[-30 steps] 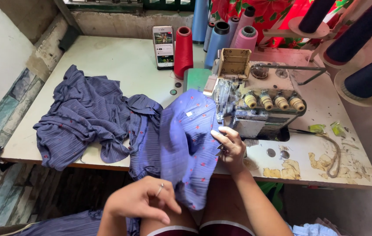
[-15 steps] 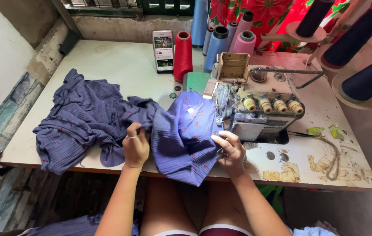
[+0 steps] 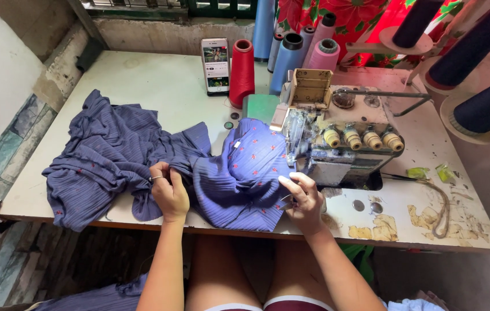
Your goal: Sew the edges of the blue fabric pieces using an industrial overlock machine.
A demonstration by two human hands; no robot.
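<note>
A blue cloth [image 3: 141, 161] with small red marks is being spread over the table [image 3: 158, 86], and one part of it is being led up to the sewing machine [image 3: 343, 138]. The cloth is being gripped by the left hand [image 3: 170, 193], whose fingers are closed around a bunched fold near the table's front edge. The cloth is being pressed down just beside the machine by the right hand [image 3: 302, 198], with its fingers stretched and partly open. A phone [image 3: 215, 65] and a red spool [image 3: 242, 72] are being kept behind the cloth.
</note>
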